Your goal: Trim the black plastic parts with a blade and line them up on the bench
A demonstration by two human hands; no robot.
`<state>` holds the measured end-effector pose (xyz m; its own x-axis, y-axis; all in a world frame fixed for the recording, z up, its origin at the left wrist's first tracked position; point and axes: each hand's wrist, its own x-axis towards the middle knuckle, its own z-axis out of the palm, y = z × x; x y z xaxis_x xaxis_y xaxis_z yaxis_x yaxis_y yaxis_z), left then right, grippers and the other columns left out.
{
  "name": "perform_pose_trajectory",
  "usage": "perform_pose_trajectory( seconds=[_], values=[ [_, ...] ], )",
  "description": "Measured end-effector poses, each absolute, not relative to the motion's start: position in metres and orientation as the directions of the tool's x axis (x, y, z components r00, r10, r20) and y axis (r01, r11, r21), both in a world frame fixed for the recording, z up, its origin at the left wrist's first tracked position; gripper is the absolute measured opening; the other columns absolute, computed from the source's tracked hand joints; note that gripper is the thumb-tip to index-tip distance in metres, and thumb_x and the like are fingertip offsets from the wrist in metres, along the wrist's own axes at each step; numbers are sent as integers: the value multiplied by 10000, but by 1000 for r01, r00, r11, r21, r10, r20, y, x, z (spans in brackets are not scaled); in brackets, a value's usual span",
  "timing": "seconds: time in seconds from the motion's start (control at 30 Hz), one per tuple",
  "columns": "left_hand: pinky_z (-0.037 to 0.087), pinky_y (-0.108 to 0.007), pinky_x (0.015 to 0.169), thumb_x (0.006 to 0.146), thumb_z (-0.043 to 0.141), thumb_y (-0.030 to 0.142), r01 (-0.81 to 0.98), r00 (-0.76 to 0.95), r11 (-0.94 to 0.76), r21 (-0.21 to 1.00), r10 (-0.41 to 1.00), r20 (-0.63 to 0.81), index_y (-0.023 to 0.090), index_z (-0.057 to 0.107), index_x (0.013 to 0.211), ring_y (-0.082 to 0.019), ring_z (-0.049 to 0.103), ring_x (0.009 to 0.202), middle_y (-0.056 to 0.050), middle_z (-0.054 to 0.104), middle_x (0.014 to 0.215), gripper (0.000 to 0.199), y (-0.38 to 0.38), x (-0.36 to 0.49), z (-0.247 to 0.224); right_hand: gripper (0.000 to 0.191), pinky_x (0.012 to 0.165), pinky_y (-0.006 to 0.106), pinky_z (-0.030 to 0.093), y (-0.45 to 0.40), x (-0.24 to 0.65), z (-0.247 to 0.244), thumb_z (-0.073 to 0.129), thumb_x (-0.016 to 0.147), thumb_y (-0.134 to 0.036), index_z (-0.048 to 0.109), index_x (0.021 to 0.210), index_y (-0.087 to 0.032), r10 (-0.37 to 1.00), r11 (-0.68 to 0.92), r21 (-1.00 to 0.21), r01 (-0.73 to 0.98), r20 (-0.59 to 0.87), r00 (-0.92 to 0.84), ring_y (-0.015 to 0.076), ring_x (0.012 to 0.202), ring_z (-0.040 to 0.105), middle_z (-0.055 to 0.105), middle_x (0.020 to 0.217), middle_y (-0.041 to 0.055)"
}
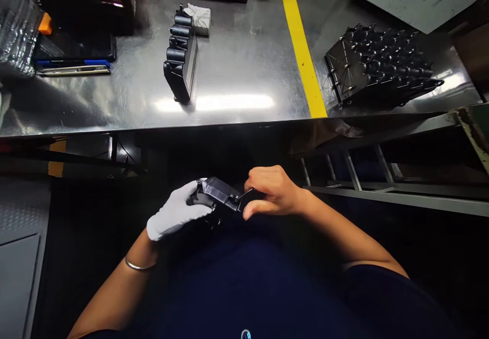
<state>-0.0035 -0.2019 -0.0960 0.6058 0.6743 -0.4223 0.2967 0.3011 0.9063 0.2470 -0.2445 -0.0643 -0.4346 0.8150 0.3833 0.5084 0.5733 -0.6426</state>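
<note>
My left hand (175,212), in a white glove, grips a black plastic part (219,192) in front of my body, below the table's edge. At the part's right end is my right hand (269,191), bare, its fingers curled around a thin dark tool (246,193) whose tip meets the part. The thumb is held a little apart from the fingers. On the metal table (244,69) a similar black part (180,56) stands beside a small white block (201,19).
Several black parts (385,66) are stacked at the table's right, past a yellow stripe (301,48). Pens (76,69), a dark tray and clear plastic (15,33) lie at the left. A metal rack (382,191) stands below the table at the right.
</note>
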Motion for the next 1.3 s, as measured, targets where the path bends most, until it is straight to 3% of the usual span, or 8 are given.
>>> perform_pose_trajectory(
  seconds=[0.13,0.6,0.8,0.93,1.03,1.13,1.2,1.3],
  values=[
    [551,-346,667,659,726,496,321,678,351,879,563,-472,161,637,1114,-230,643,744,-60,711,873,572,-197,-1,-100,587,481,226,235,-237,242,-61,413,839,-696,520,617,-163,759,645,-536,544,368,-537,82,513,362,412,562,-29],
    [532,-347,702,654,703,597,229,649,421,878,607,-459,128,645,1111,-246,637,789,-103,712,921,657,-201,12,-98,592,494,243,224,-240,243,-71,380,889,-647,491,563,-167,785,615,-443,653,424,-452,89,511,348,396,542,-23],
    [534,-352,710,652,693,621,211,657,419,883,608,-446,124,652,1086,-250,644,790,-115,720,939,661,-202,12,-98,561,468,224,243,-241,242,-74,427,878,-636,451,569,-169,819,572,-577,583,361,-446,72,478,373,421,522,-32],
    [549,-362,724,680,704,516,271,653,356,894,614,-443,138,638,1110,-258,662,823,-98,724,956,577,-197,8,-97,573,439,214,234,-244,248,-76,481,880,-595,386,507,-170,810,549,-706,447,319,-491,54,429,334,387,467,-47],
    [560,-354,721,691,710,433,374,645,256,891,619,-449,173,620,1150,-254,675,842,-70,724,973,535,-191,6,-91,530,447,191,288,-245,249,-77,532,851,-598,506,566,-152,885,419,-844,336,295,-361,51,443,378,446,496,-40],
    [566,-362,760,676,729,404,472,646,130,872,623,-442,218,628,1147,-255,677,883,-46,715,1012,516,-186,9,-86,456,490,184,360,-246,242,-78,674,747,-574,647,821,-125,956,112,-937,331,11,-294,71,526,474,566,620,-14],
    [556,-387,818,653,753,400,497,617,94,863,661,-427,224,631,1142,-260,669,927,-47,705,1032,534,-185,12,-87,397,491,185,356,-246,237,-81,715,725,-499,662,848,-125,935,-73,-931,358,-189,-301,73,538,466,561,626,-24],
    [516,-422,912,656,769,372,483,278,141,864,911,-305,201,619,1142,-241,649,956,-57,679,1006,537,-186,12,-99,322,480,196,320,-246,234,-90,694,726,-440,644,741,-122,957,-234,-914,332,-277,-87,69,525,410,497,581,-36]
  ],
)
